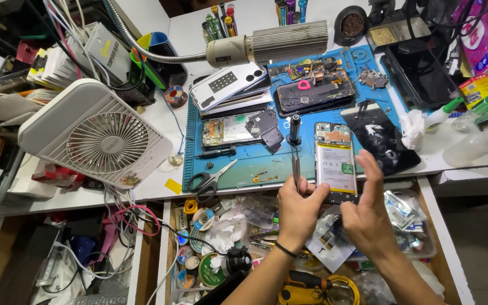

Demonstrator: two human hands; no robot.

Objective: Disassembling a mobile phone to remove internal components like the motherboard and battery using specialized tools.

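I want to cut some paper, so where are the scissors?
In the head view, the scissors lie on the blue mat's lower left corner, left of the left hand holding tweezers, just below a small screwdriver.

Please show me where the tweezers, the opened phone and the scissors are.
tweezers (295,164), head view, on the thin shaft above the left hand (296,210).
opened phone (335,164), head view, on its battery.
scissors (210,182), head view, near the pivot.

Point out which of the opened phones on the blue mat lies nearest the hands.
The opened phone with the white battery, right at the mat's front edge beside the left hand; the others lie farther back.
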